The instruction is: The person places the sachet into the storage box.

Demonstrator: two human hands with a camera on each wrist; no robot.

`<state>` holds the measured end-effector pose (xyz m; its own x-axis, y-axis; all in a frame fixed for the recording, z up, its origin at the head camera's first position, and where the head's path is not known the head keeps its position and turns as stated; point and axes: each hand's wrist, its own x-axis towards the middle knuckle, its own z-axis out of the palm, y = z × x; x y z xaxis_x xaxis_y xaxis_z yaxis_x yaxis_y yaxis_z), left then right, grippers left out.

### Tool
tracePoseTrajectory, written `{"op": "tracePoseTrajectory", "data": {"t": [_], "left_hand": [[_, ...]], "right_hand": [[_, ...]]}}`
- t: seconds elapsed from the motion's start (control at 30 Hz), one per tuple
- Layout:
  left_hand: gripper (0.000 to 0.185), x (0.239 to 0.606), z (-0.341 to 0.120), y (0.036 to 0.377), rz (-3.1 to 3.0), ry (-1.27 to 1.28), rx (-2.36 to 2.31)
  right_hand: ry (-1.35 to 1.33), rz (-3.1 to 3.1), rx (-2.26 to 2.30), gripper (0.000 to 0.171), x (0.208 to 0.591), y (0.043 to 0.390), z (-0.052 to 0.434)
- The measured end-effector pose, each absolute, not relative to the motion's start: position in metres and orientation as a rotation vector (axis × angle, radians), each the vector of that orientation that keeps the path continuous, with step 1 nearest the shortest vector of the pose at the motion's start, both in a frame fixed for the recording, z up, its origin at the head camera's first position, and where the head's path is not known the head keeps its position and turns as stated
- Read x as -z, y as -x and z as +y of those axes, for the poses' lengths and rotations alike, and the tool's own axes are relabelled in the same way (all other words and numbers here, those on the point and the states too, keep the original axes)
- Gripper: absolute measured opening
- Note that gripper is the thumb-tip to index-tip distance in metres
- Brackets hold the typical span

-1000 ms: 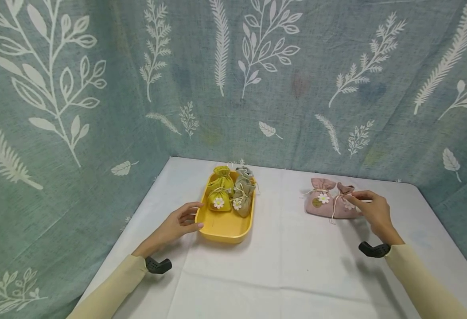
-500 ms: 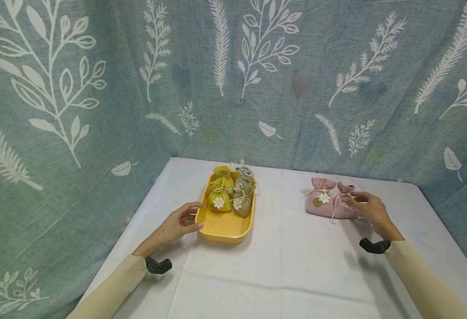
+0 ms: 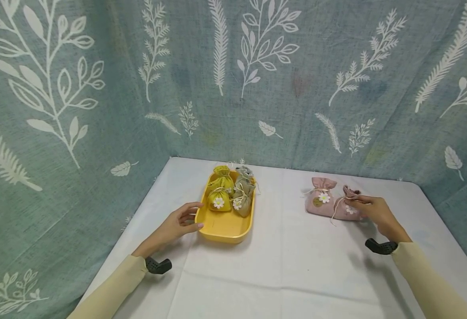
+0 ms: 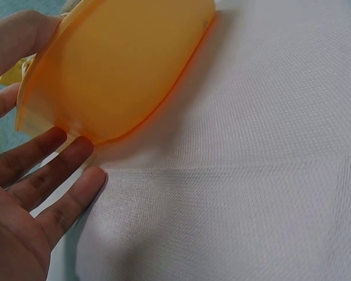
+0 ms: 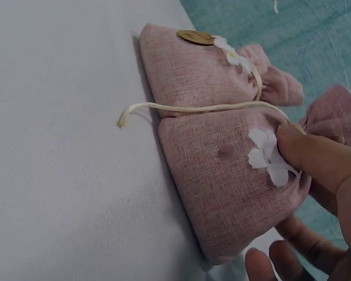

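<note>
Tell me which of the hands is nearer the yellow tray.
Left. The left hand touches the yellow tray at its near corner; the right hand is off to the tray's right, gripping a pink pouch.

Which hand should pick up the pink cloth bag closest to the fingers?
Probably the right hand. Its fingers already curl round the nearer pink drawstring cloth pouch at the tied neck, while the left hand rests at the yellow plastic tray, far across the white tablecloth.
</note>
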<state>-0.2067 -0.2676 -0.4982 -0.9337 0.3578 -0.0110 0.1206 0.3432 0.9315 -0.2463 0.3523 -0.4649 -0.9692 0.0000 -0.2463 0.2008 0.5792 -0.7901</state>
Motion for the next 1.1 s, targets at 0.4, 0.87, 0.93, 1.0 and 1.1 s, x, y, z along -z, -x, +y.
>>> {"op": "tracePoseTrajectory", "data": {"t": [0.4, 0.87, 0.93, 1.0, 1.1], "left_hand": [[0.071, 0.500, -0.269, 0.207, 2.389, -0.449, -1.637], [0.072, 0.501, -0.268, 0.207, 2.391, -0.439, -1.636], [0.072, 0.501, -0.268, 0.208, 2.388, -0.440, -1.642], [0.071, 0.501, -0.268, 0.208, 2.389, -0.446, -1.638], [0.071, 0.501, -0.269, 0.208, 2.387, -0.444, -1.636]], "right_hand": [[-0.102, 2.620, 1.446, 0.069, 0.467, 0.239, 0.356], [-0.075, 2.697, 1.514, 0.068, 0.458, 0.226, 0.349], [-0.068, 2.688, 1.530, 0.071, 0.455, 0.225, 0.347], [-0.064, 2.663, 1.548, 0.073, 0.451, 0.224, 0.345], [-0.044, 2.649, 1.565, 0.073, 0.447, 0.224, 0.339]]}}
